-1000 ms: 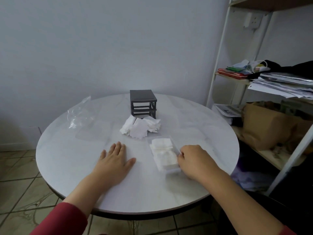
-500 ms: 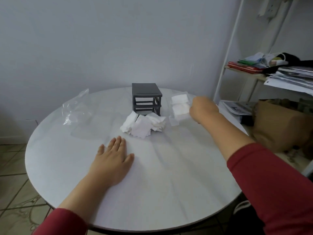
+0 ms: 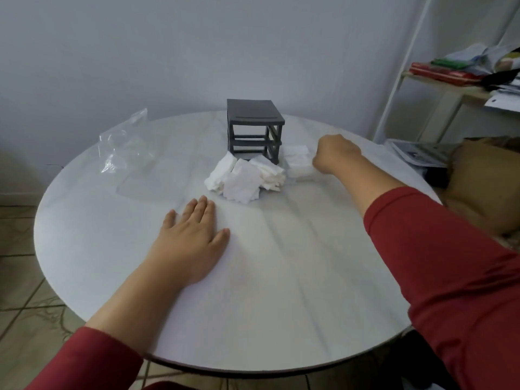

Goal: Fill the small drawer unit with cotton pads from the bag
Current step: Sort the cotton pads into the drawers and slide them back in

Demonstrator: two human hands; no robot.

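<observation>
Moved: filled clear drawer, from the table's near edge to just right of the grey drawer frame. Right hand curled round its end; left hand flat, empty. Best levelled with an open slot, then slid straight in.

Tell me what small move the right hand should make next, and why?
Probably swing the filled clear drawer round to the front of the dark frame: the right hand grips it beside the frame, whose slots look empty.
</observation>
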